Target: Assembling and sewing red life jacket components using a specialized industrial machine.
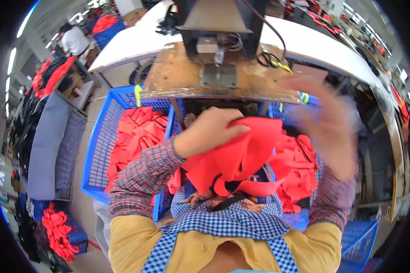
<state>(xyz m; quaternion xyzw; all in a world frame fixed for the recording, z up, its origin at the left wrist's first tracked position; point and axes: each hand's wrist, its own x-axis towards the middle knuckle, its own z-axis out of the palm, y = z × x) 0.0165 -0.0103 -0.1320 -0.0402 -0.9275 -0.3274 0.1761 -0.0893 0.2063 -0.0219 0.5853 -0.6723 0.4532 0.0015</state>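
Observation:
My left hand point(214, 129) is closed on a bunch of red fabric strips point(241, 150), thumb on top, just in front of the worktable's edge. The strips hang over my lap, and a loop with a black piece shows at their lower end. Smeared by motion, my right hand point(325, 123) is raised right of the bunch, by the table's right corner; its fingers cannot be made out. Beyond both hands stands a dark machine point(218, 18) with a small metal plate point(219, 75) under its tip, on a worn wooden worktable point(173, 68).
A blue basket point(95, 150) with red strips stands left of my lap. More red strips point(296, 168) are heaped on the right. Dark-handled scissors point(269, 59) lie beside the machine. White tables point(127, 50) extend behind. A person point(75, 41) is at the far left.

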